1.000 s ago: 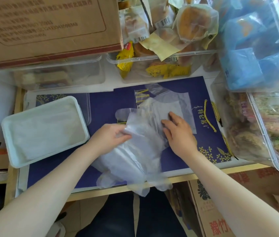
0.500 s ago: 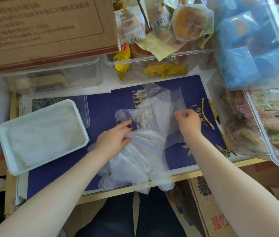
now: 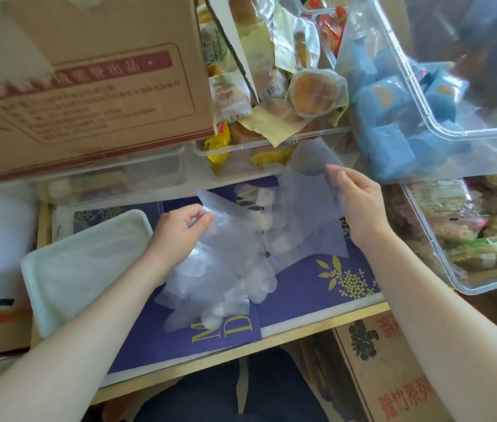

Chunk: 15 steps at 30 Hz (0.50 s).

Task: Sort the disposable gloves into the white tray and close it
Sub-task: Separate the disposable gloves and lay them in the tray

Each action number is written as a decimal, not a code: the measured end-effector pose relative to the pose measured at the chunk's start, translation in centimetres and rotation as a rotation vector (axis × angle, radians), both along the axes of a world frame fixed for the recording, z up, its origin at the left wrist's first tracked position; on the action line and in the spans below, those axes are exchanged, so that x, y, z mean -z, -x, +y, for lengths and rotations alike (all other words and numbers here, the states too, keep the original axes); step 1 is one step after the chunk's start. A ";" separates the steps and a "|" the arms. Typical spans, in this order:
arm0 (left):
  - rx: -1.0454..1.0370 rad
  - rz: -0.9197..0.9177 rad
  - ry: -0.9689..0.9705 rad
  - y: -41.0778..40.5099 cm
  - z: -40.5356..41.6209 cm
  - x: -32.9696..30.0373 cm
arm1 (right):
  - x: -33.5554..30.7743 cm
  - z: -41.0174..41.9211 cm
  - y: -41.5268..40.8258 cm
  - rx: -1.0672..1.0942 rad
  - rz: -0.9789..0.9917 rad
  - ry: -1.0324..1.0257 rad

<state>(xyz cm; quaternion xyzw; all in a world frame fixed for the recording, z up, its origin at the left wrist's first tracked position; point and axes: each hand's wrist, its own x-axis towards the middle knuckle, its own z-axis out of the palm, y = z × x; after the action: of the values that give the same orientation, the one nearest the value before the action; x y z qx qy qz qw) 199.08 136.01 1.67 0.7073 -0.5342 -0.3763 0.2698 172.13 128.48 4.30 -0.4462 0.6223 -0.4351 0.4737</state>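
Observation:
A heap of clear disposable gloves [image 3: 222, 278] lies on the blue printed mat [image 3: 317, 287] in front of me. My left hand [image 3: 180, 229] pinches the edge of a glove at the top of the heap. My right hand [image 3: 360, 205] holds up another clear glove [image 3: 311, 190] by its cuff, lifted off the mat and stretched toward the left hand. The white tray [image 3: 88, 266] sits open at the left of the mat, with a thin clear layer inside; I cannot tell what that layer is.
A cardboard box [image 3: 88, 86] overhangs the back left. Clear bins of wrapped pastries [image 3: 271, 117], blue packets [image 3: 408, 123] and snacks [image 3: 478, 239] crowd the back and right. More cartons [image 3: 393, 376] stand below the table's front edge.
My right hand has risen up and back, lifting a glove off the mat. My left hand moved up to the glove's edge. The view has tilted upward.

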 end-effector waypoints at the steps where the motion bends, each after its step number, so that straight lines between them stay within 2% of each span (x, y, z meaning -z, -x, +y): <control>1: -0.009 -0.005 0.018 -0.2 -0.2 -0.3 | -0.6 -0.1 -0.1 0.013 0.004 0.035; 4: -0.053 -0.021 0.073 -0.9 -0.9 -0.9 | -2.8 0.2 -0.8 -0.007 0.101 0.226; 6: -0.072 -0.016 0.129 -1.2 -1.4 -1.4 | -4.5 0.9 -1.5 -0.152 0.155 0.296; 9: -0.099 0.013 0.205 -1.7 -2.4 -1.7 | -6.6 2.3 -2.9 -0.473 0.183 0.198; 11: -0.129 0.049 0.220 -2.0 -2.9 -1.6 | -6.7 3.0 -3.9 -0.596 0.320 0.117; 13: -0.166 0.067 0.239 -2.1 -3.1 -1.7 | -5.6 3.2 -4.7 -0.520 0.524 0.104; 15: -0.179 0.063 0.285 -1.9 -2.7 -2.1 | -4.3 3.2 -4.9 -0.276 0.663 0.055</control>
<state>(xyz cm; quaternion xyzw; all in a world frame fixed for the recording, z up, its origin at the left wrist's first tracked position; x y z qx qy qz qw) 200.98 133.28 3.76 0.6944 -0.5085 -0.2931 0.4164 177.01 131.66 8.56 -0.6554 0.6641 -0.2153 0.2881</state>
